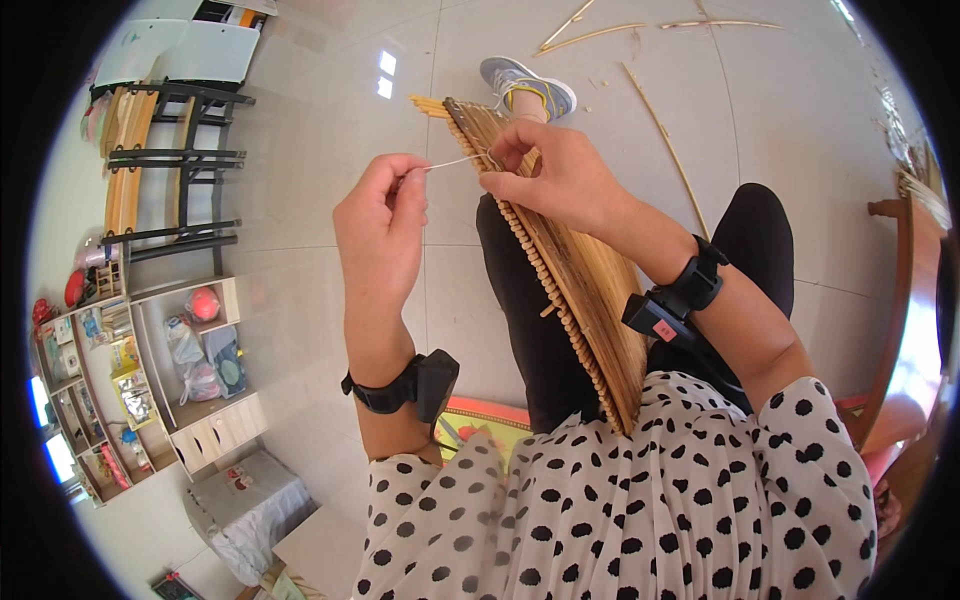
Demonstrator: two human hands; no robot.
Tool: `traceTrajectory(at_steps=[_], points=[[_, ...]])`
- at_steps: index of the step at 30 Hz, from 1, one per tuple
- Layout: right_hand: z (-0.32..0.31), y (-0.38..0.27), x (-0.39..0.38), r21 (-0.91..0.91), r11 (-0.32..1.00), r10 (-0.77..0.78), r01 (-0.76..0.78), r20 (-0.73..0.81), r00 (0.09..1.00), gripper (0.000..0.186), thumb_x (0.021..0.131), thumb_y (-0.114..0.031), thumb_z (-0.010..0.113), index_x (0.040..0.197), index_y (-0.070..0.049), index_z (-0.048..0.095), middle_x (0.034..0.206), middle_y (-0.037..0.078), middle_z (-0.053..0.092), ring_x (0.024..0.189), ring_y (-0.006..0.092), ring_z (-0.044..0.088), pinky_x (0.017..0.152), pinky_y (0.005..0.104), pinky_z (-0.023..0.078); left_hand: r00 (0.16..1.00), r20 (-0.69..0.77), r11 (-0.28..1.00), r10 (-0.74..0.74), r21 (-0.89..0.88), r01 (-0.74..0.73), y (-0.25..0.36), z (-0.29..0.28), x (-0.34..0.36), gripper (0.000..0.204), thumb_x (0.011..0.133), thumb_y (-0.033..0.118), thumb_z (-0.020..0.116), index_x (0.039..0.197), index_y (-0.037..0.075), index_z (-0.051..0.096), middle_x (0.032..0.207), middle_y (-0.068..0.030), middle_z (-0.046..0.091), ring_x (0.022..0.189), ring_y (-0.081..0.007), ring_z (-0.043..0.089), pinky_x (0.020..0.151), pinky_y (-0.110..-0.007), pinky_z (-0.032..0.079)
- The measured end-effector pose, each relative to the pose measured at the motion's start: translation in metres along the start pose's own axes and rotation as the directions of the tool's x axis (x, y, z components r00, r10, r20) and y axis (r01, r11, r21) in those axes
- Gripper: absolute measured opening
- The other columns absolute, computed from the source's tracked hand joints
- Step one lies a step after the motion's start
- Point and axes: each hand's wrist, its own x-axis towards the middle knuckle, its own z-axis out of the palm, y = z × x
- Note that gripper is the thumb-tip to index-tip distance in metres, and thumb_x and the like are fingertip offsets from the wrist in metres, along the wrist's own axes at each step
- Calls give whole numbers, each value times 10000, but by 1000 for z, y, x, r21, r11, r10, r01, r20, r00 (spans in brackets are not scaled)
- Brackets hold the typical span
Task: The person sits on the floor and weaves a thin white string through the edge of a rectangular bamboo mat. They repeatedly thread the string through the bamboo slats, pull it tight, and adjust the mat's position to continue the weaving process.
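Across my lap lies a long panel of bound, straw-coloured stalks (600, 290), with a row of round cut ends along its left edge. My left hand (385, 215) is closed in a pinch on a thin white string (455, 162), pulled taut from the panel's edge. At the panel's far end, my right hand (560, 175) bends over the edge, thumb and fingers curled where the string meets the stalks. What lies between those right fingertips is too small to make out. Several stalk ends (428, 106) stick out beyond the panel's far corner.
Loose stalks (665, 140) and small scraps lie on the tiled floor. Stacked black-framed chairs (180, 160) and a shelf unit (140, 380) stand at the left, near a covered box (250, 510). A wooden piece of furniture (905, 330) is at the right. My legs (530, 310) flank the panel.
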Motion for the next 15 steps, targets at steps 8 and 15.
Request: traceTrajectory(at_steps=[8, 15], points=[[6, 21, 7, -100, 993, -60, 56, -37, 998, 179, 887, -200, 670, 950, -32, 673, 747, 101, 688, 623, 180, 620, 598, 325, 498, 1000, 9, 1000, 5, 14, -5, -1, -5, -1, 117, 949, 98, 601, 1006, 11, 653, 683, -2, 573, 608, -69, 501, 578, -232, 424], [8, 17, 12, -257, 949, -201, 182, -52, 978, 141, 917, -142, 564, 883, -9, 592, 763, 202, 635, 687, 385, 616, 627, 456, 487, 986, 162, 992, -35, 128, 14, -5, -11, -8, 74, 902, 67, 640, 877, -2, 649, 635, 8, 535, 581, -63, 441, 538, -230, 369]])
